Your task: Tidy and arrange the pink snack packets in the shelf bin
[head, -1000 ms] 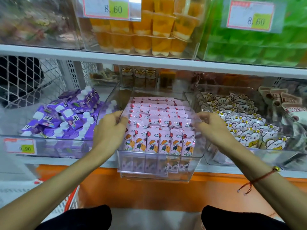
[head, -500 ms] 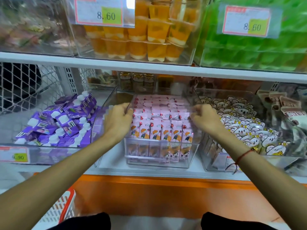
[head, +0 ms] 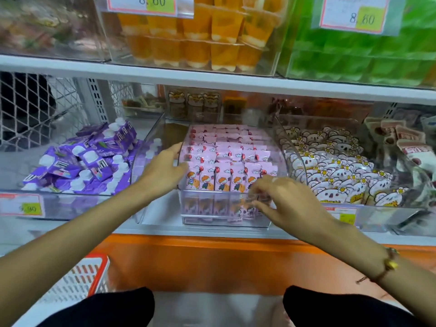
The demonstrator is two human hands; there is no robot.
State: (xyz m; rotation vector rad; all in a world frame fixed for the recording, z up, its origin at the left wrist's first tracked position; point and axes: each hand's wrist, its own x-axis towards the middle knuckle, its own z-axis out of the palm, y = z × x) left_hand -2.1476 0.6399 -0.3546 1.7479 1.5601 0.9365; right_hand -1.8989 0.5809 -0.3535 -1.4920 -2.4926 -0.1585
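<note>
A clear bin (head: 226,220) stands in the middle of the shelf, filled with neat rows of pink snack packets (head: 226,161) printed with a cartoon child. My left hand (head: 162,169) holds the bin's left wall, thumb up at the rim. At the bin's front right corner, my right hand (head: 283,199) has its loosely bent fingertips touching the front rim; this hand is blurred. A bracelet shows on my right wrist.
Left of the bin lies a clear bin of purple pouches (head: 82,159); to the right is a bin of white koala packets (head: 335,168). The upper shelf (head: 212,76) carries orange jelly cups (head: 200,36) and green packs. A red-rimmed basket (head: 80,279) sits low on the left.
The bin has gone from overhanging the shelf edge to sitting back on the shelf. My right hand left the bin's right wall and came to its front rim.
</note>
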